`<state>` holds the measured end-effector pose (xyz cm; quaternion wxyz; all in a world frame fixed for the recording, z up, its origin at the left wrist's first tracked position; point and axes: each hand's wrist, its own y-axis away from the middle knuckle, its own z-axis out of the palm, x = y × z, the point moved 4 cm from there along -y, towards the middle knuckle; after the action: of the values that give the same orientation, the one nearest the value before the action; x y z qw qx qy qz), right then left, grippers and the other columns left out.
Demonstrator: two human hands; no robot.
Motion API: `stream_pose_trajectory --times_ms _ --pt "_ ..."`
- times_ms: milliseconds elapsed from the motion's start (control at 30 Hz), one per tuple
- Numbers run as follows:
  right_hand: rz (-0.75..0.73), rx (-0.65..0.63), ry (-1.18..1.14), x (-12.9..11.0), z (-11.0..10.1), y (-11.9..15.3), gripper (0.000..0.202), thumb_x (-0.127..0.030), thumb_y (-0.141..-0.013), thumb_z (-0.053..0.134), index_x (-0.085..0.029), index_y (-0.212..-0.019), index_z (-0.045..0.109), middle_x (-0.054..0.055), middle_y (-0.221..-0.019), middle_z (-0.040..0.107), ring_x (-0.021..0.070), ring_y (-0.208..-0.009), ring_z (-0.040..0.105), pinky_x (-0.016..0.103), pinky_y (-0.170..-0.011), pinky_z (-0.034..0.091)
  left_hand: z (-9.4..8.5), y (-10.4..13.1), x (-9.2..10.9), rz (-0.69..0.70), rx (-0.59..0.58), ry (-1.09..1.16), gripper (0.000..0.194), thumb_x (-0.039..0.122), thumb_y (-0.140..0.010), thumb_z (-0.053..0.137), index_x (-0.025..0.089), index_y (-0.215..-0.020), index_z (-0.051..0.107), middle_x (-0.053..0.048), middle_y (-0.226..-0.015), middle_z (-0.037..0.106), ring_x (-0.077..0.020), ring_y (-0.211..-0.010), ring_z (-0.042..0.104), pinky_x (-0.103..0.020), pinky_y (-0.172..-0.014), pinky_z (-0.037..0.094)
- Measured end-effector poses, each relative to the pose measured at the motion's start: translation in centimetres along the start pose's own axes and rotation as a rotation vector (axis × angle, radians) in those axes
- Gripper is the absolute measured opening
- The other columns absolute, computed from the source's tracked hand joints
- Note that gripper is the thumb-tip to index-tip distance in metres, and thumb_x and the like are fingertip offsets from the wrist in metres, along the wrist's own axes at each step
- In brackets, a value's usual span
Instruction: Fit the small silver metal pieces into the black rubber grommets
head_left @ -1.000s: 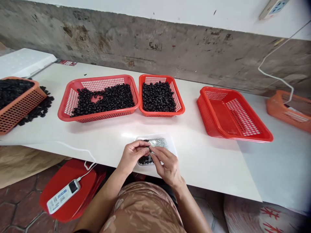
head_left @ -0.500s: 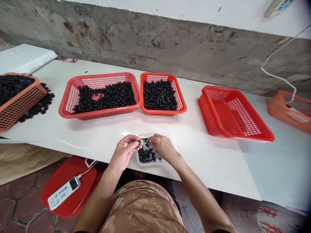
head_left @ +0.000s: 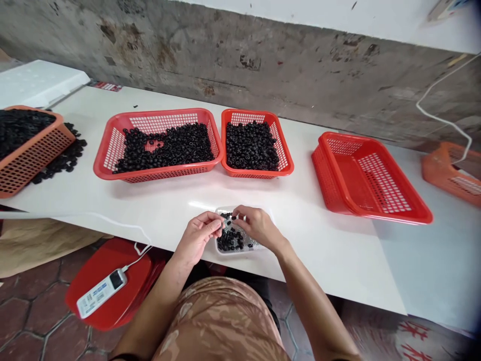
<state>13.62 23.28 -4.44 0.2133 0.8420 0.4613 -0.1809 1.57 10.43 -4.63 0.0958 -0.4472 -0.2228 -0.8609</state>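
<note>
Both my hands work close together over a shallow clear-white plastic tray (head_left: pixel 245 251) near the table's front edge. In it lie small black ring-like parts (head_left: pixel 230 239) and tiny pale, shiny pieces too small to name. My left hand (head_left: pixel 198 234) is pinched at the tray's left side; what sits between thumb and forefinger is mostly covered. Over the tray's back part, my right hand (head_left: pixel 257 226) grips a small black part (head_left: pixel 233 217) between thumb and fingertip. A gap of a few centimetres separates the two hands' fingertips.
Behind the tray stand two red baskets, a wide one (head_left: pixel 158 174) and a smaller one (head_left: pixel 259 175), holding black parts. Stacked red baskets (head_left: pixel 330 188) are at right. An orange basket (head_left: pixel 35 155) is far left. A white power strip (head_left: pixel 101 293) lies on a red stool (head_left: pixel 124 313).
The black part seen earlier at my left fingertips no longer shows there. My right fingers have lifted slightly, and a black part now shows in their pinch. The view has shifted a little.
</note>
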Motion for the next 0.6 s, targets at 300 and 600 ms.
stream_pose_trajectory --times_ms 300,600 --pt "-0.281 0.344 -0.865 -0.3 -1.2 2.6 0.013 -0.034 -0.088 0.075 -0.024 -0.097 0.075 0.009 -0.118 0.065 0.0197 -0.103 0.063 0.031 -0.083 0.053 3.0 -0.6 -0.7 -0.038 -0.1 -0.102 0.034 0.043 -0.078 0.08 0.015 -0.096 0.078 -0.003 -0.07 0.065 -0.0108 -0.063 0.054 -0.024 -0.061 0.04" --pt "-0.304 0.394 -0.731 -0.9 -1.4 3.6 0.022 -0.033 -0.097 0.062 -0.028 -0.116 0.073 0.01 -0.123 0.065 0.0213 -0.116 0.062 0.035 -0.093 0.055 3.1 -0.7 -0.9 -0.028 -0.074 -0.14 0.034 0.045 -0.074 0.083 0.014 -0.085 0.077 -0.001 -0.067 0.06 -0.0105 -0.059 0.051 -0.024 -0.059 0.04"
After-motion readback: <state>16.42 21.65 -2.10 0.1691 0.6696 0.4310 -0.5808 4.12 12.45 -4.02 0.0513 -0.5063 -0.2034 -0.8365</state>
